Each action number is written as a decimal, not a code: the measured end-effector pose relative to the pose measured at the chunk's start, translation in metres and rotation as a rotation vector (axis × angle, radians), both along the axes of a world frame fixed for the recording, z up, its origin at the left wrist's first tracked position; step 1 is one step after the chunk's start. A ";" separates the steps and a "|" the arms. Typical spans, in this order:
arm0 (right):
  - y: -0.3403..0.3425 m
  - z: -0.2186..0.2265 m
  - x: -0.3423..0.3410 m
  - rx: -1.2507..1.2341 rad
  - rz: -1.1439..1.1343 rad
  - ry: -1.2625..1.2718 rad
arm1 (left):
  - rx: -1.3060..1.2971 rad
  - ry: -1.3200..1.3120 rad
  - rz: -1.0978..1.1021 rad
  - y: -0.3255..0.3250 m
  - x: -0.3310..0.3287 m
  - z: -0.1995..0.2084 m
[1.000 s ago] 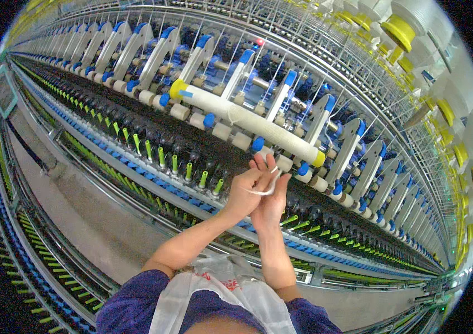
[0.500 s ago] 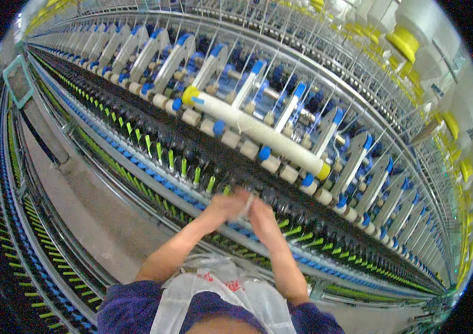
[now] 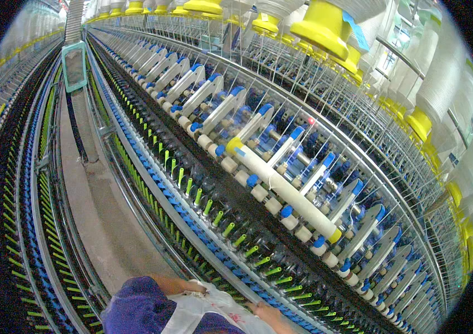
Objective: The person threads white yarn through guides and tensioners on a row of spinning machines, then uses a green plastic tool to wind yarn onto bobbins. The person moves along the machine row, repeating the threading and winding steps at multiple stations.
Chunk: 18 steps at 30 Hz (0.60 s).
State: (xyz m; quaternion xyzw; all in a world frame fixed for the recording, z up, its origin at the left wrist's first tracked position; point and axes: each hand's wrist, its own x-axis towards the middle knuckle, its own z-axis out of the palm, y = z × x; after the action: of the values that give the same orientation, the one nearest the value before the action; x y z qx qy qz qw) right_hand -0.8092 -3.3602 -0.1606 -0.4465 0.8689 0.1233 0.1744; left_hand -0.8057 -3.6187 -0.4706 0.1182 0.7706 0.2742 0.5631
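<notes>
My left hand is drawn back against the white apron at my waist, its fingers hidden by the cloth. At the apron's other side is my right hand, low beside the machine's front rail; its fingers are too unclear to read. Beyond it runs a row of slim green spindle tubes on the spinning machine. A long cream roller with yellow ends lies slanting across the machine's front, above small pale rollers with blue parts between them. Neither hand touches the green tubes.
Large white yarn bobbins with yellow bases hang at the upper right. On the left, a grey aisle floor lies between this machine and another with green tubes. A teal-framed box on a ribbed column stands far down the aisle.
My hands, previously together at the green tubes, have pulled back and parted to the apron. The view has turned, bringing more of the aisle and the hanging bobbins into sight.
</notes>
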 end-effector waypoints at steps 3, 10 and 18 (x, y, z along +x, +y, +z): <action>0.007 0.039 -0.012 -0.266 -0.574 -0.712 | 0.264 -0.036 -0.208 -0.018 -0.015 0.075; 0.000 0.048 -0.003 -0.174 -0.030 -0.354 | 0.421 1.089 0.675 -0.012 -0.097 0.296; 0.032 -0.006 -0.025 -0.468 0.476 -0.194 | 1.344 0.613 1.734 0.032 -0.213 0.419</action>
State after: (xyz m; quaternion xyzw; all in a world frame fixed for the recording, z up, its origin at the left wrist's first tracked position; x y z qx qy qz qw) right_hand -0.8341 -3.3280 -0.1662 -0.6740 0.7247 -0.0852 0.1152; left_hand -1.0185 -3.5862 -0.0520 -0.1144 0.3948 0.8881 -0.2057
